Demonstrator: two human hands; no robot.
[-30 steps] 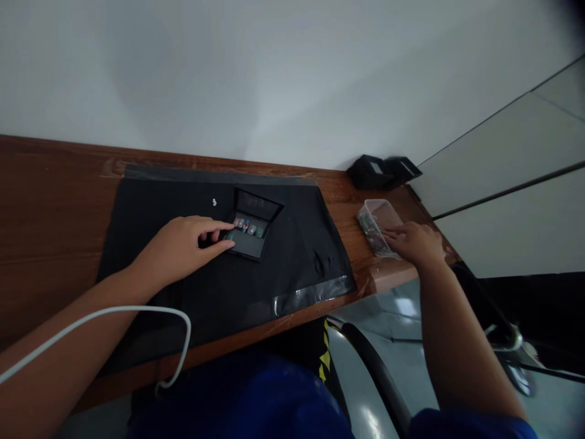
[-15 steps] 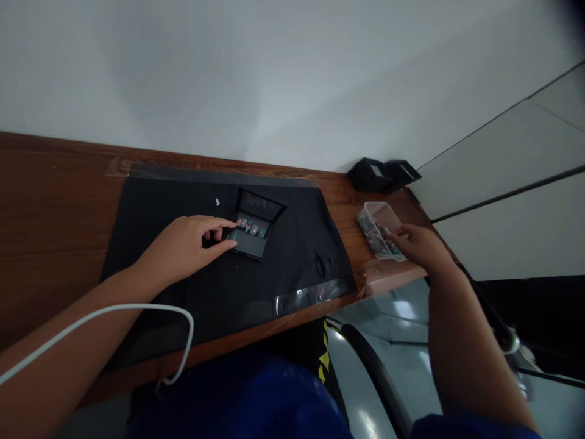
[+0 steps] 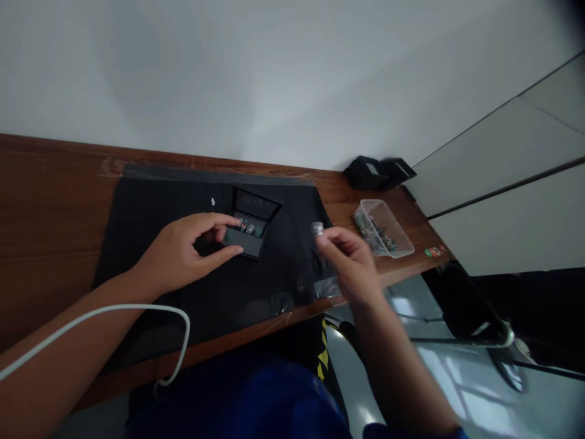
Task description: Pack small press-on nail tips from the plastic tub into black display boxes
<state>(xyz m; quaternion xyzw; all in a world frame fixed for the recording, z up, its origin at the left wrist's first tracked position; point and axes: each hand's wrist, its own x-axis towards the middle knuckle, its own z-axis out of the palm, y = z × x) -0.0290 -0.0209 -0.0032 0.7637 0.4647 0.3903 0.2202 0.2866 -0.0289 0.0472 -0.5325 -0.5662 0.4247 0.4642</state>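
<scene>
My left hand (image 3: pixel 188 251) rests at the left end of a small black case (image 3: pixel 249 244), with index finger and thumb against it. The case's lid (image 3: pixel 256 203) stands tilted up at the back. A row of small colored pieces (image 3: pixel 250 228), green, red and silvery, lies inside, partly covered by my fingers. Over the right side of the mat, my right hand (image 3: pixel 351 259) pinches a small silvery, clear-looking piece (image 3: pixel 317 228) between thumb and fingertips. It is blurred, so its exact kind cannot be made out.
A clear plastic tub (image 3: pixel 388 235) of small wrapped-looking pieces sits right of the black mat (image 3: pixel 159 201). Black boxes (image 3: pixel 379 173) stand by the wall. A tiny white item (image 3: pixel 212 202) lies on the mat. Round stickers (image 3: pixel 434 251) mark the table's right end. A white cable (image 3: pixel 137 306) crosses my left forearm.
My right hand has come out of the clear tub and moved left over the mat, with a small silvery piece in its fingers. My left hand stays at the black case.
</scene>
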